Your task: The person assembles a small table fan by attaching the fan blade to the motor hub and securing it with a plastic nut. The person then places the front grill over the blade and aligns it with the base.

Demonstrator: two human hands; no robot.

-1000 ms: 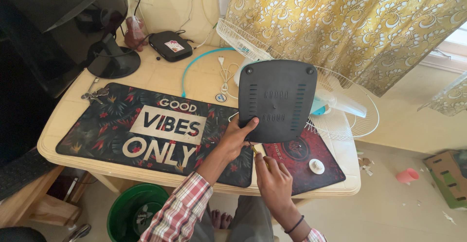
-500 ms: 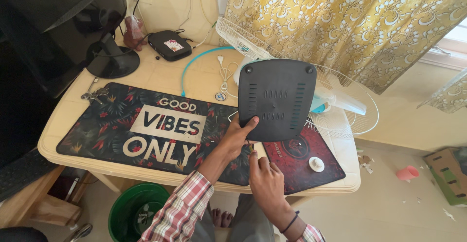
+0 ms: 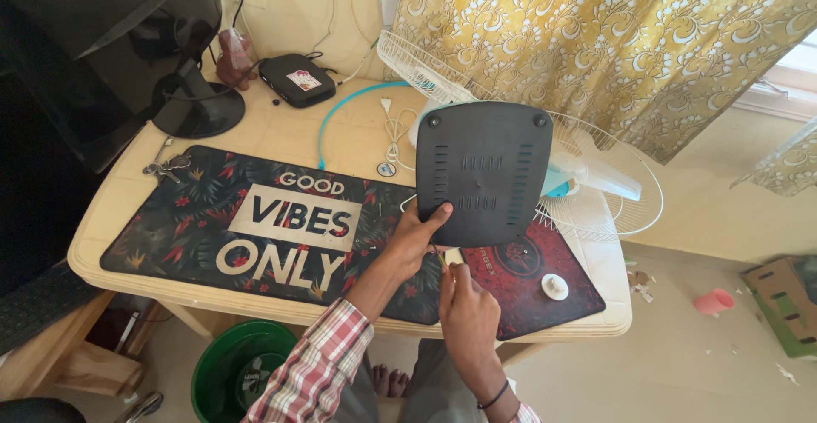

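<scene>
My left hand [image 3: 415,237] grips the lower left corner of a black, slotted fan base [image 3: 481,170], holding it tilted up with its underside facing me. My right hand [image 3: 465,305] is just below the base's bottom edge, pinched on a thin screwdriver [image 3: 444,260] with a yellowish handle whose tip points up at the base. Behind the base lie the white wire fan guard [image 3: 596,210] and a pale blue fan blade [image 3: 587,176].
A large patterned desk mat [image 3: 255,219] and a red mouse pad [image 3: 532,282] cover the cream table [image 3: 128,202]. A white round knob [image 3: 554,287], keys [image 3: 166,166], cables [image 3: 393,134], a black box [image 3: 298,80] and a monitor stand [image 3: 197,104] sit on it. A green bucket [image 3: 238,372] stands below.
My right hand has moved up and slightly left, bringing the screwdriver closer to the bottom edge of the base. The base and my left hand have barely shifted.
</scene>
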